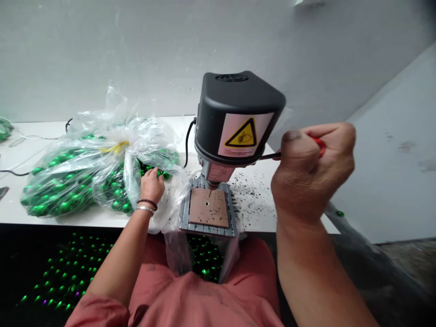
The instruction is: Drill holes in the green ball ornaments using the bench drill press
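My right hand is wrapped round the red-ended lever of a small black drill press. Below the press head, a drill bit hangs above a brown square board with a small hole, lying on the grey slotted base. My left hand is at the mouth of a clear plastic bag, its curled fingers among shiny green balls. Its fingertips are partly hidden, so what they hold cannot be made out.
Left of it lies a bulging clear bag of green balls with a yellow tie. Dark shavings litter the white table. A black cable runs from the press. More green balls lie below, between my legs.
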`<state>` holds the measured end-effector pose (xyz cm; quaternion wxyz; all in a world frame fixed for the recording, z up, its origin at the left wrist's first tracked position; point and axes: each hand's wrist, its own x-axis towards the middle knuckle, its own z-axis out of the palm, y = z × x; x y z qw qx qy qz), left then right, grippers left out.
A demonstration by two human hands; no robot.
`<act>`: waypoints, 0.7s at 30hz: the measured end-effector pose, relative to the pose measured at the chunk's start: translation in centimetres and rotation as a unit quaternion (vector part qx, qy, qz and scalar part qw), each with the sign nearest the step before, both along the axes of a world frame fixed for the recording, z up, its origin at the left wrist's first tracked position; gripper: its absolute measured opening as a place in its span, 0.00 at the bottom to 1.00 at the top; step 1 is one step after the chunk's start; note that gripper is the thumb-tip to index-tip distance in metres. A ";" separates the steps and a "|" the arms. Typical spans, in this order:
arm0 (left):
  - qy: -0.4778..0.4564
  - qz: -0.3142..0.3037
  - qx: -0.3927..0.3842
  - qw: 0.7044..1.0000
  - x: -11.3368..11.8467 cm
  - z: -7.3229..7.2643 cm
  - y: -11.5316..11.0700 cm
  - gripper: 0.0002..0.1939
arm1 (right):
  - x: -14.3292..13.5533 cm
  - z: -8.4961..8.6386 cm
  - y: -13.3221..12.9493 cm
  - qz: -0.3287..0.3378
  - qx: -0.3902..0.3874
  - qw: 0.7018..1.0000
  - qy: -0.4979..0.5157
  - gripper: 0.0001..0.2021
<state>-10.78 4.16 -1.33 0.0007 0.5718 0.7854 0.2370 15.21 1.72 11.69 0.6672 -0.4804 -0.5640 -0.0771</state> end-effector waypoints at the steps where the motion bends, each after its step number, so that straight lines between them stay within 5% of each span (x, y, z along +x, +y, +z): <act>1: 0.019 0.007 -0.022 1.000 -0.7 -0.5 0.8 0.21 | 0.0 0.0 0.0 -0.001 0.002 1.000 -0.002 0.09; 6: 0.060 -0.004 -0.115 0.992 -1.7 -2.3 2.0 0.22 | 0.1 -0.2 0.2 0.005 0.023 1.000 -0.004 0.08; 10: 0.031 -0.019 -0.105 0.994 -1.2 -2.6 1.2 0.24 | 0.0 -0.2 0.2 0.012 0.027 1.000 0.011 0.07; 14: -0.180 -0.035 -0.045 0.982 -0.5 -1.5 -0.8 0.24 | -0.1 -0.4 0.1 0.012 0.027 0.999 0.021 0.07; 16: -0.386 -0.062 -0.035 0.920 0.0 -0.6 -2.3 0.26 | -0.1 -0.6 0.0 0.018 0.033 0.999 0.024 0.06; 18: -0.566 -0.111 -0.029 0.817 0.6 0.5 -3.8 0.27 | -0.1 -0.6 -0.1 0.027 0.038 0.999 0.026 0.06; 21: -0.704 -0.128 -0.047 0.697 1.6 1.6 -5.4 0.24 | -0.1 -0.7 -0.2 0.034 0.040 0.998 0.030 0.05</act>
